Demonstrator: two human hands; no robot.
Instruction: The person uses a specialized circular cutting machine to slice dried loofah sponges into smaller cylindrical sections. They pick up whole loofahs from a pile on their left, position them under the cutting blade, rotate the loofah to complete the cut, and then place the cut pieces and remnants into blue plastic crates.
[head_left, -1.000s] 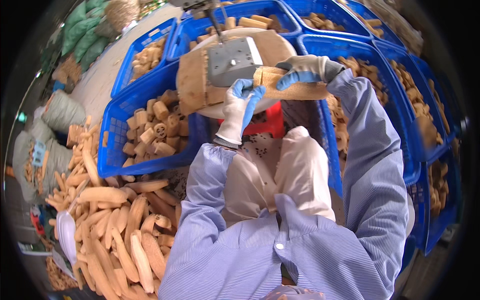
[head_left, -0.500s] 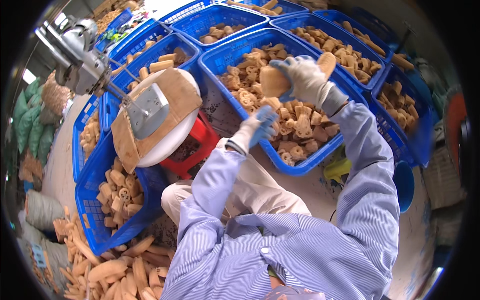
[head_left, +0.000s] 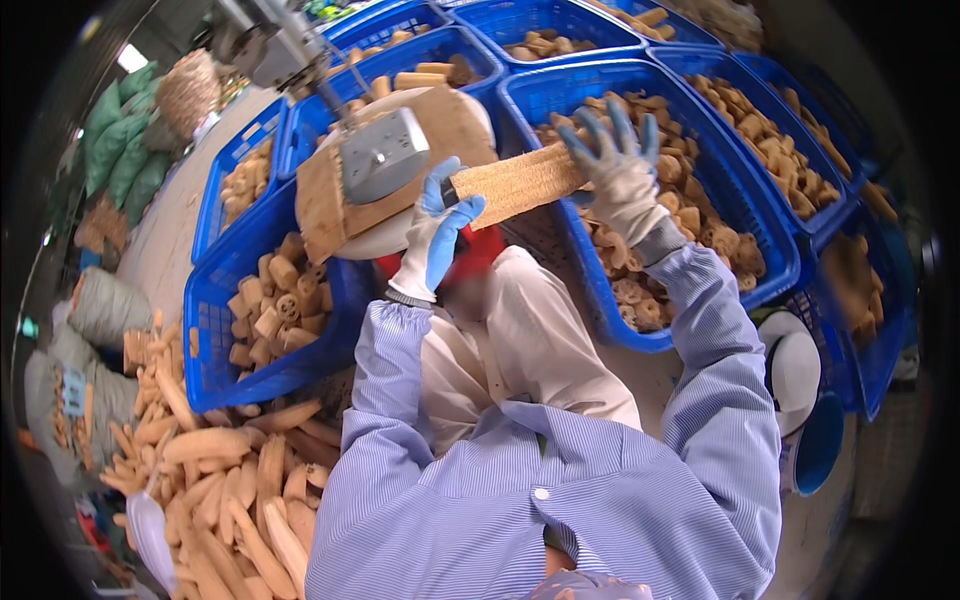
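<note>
No lettering, label, number or sign can be read anywhere in view.
</note>
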